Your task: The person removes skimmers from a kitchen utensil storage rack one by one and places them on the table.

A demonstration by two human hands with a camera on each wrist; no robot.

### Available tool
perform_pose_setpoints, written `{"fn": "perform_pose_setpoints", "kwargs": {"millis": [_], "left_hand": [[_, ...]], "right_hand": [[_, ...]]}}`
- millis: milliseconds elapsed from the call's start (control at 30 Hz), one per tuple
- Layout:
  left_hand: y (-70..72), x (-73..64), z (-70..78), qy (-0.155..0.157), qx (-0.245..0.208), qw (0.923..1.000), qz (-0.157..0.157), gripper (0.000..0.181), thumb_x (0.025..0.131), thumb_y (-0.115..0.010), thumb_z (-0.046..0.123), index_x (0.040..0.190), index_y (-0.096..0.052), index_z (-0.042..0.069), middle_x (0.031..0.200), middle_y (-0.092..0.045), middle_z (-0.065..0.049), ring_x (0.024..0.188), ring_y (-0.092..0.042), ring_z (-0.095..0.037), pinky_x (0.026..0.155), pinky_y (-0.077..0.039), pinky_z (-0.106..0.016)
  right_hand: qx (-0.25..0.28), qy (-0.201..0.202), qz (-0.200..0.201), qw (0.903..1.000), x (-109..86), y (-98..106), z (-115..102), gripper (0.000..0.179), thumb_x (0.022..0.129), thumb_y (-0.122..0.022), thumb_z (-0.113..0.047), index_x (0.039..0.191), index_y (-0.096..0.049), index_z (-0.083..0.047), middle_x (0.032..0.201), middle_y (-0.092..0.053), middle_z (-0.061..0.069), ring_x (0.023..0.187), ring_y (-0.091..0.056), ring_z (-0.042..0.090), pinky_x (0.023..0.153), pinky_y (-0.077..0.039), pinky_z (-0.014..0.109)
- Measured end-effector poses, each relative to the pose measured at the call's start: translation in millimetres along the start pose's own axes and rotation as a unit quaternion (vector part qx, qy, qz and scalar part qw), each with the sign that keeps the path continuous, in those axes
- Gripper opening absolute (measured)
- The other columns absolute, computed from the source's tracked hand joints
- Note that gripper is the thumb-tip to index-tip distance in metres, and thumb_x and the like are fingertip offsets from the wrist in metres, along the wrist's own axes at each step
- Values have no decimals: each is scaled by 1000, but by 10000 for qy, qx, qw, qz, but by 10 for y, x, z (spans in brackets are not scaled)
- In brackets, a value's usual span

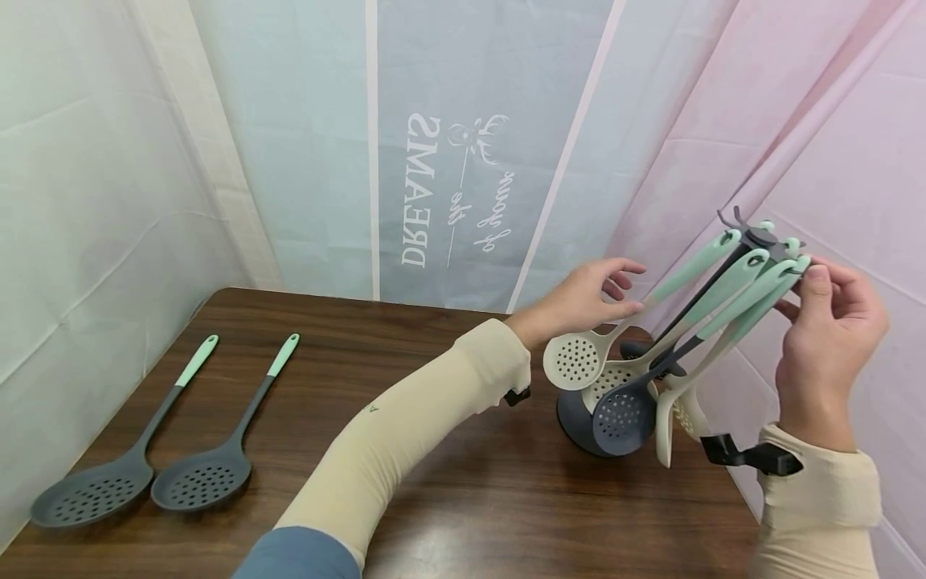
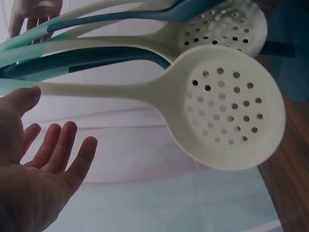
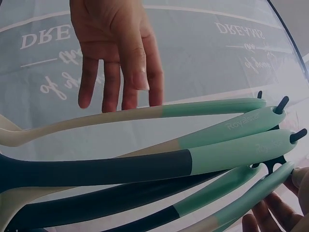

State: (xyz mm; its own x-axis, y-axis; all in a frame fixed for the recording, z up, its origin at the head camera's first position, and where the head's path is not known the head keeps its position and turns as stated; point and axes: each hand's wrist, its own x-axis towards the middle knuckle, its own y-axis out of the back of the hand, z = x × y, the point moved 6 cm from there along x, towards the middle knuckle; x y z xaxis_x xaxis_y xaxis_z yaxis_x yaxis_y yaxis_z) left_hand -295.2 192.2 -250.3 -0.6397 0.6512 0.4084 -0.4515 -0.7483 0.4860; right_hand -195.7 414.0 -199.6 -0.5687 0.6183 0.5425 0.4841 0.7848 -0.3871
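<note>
The worktop (image 1: 499, 503) is dark brown, with wood grain running across it and a rounded far-left corner. On its left side lie two dark grey skimmers, a left one (image 1: 94, 492) and a right one (image 1: 202, 480), heads close together, mint handles toward the far edge. Right of centre sits the rack's round dark base (image 1: 575, 420), partly hidden.

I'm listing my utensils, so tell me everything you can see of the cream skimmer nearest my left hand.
The cream skimmer has a round, shallow head pierced with many small holes, a slim cream stem and a mint-green handle. It looks like smooth plastic or silicone. It hangs slanting by its handle end from the dark rack, head downward. Your left hand is beside it, thumb near the join of stem and handle; whether they touch is hard to tell.
</note>
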Motion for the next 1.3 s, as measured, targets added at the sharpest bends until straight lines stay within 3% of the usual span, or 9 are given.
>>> {"fn": "perform_pose_setpoints", "kwargs": {"millis": [200, 500, 800, 1033, 1300], "left_hand": [[-116, 55, 76, -49, 152, 9997, -191, 57, 96, -72, 13, 148, -50, 12, 127, -61, -4, 102, -64, -7, 83, -50, -12], [-193, 70, 143, -125, 440, 9987, -204, 57, 97, -70, 10, 149, -50, 11, 114, -62, -1, 98, -60, -4, 81, -47, -9], [-242, 62, 170, -234, 852, 9960, -129, 60, 98, -69, 11, 153, -45, 9, 124, -63, -6, 100, -61, -6, 82, -46, -8], [-248, 52, 190, -526, 827, 9952, -12, 66, 97, -69, 9, 157, -41, 11, 127, -61, -6, 97, -60, -4, 81, -47, -9], [-265, 43, 203, -705, 779, 9945, 21, 70, 98, -68, 7, 160, -36, 15, 144, -56, -5, 99, -61, -5, 86, -47, -10]], "right_hand": [[-118, 7, -8, 9999, -10, -1, -8, 25, 93, -74, -8, 108, -72, 11, 105, -72, 16, 89, -71, 22, 66, -58, 20], [-142, 13, 4, 9999, -10, -4, -15, 25, 94, -74, -8, 108, -72, 11, 105, -72, 15, 89, -71, 22, 67, -58, 20], [13, 7, 42, 10000, 4, 3, 6, 25, 92, -76, -7, 107, -71, 13, 101, -73, 16, 84, -72, 22, 63, -59, 21], [14, -53, 74, 10000, 0, -4, 3, 24, 92, -76, -7, 107, -71, 12, 101, -73, 16, 84, -71, 22, 62, -58, 20], [14, 8, 6, 10000, -11, -6, -4, 25, 92, -75, -7, 107, -71, 13, 103, -73, 17, 84, -71, 22, 62, -58, 20]]}}
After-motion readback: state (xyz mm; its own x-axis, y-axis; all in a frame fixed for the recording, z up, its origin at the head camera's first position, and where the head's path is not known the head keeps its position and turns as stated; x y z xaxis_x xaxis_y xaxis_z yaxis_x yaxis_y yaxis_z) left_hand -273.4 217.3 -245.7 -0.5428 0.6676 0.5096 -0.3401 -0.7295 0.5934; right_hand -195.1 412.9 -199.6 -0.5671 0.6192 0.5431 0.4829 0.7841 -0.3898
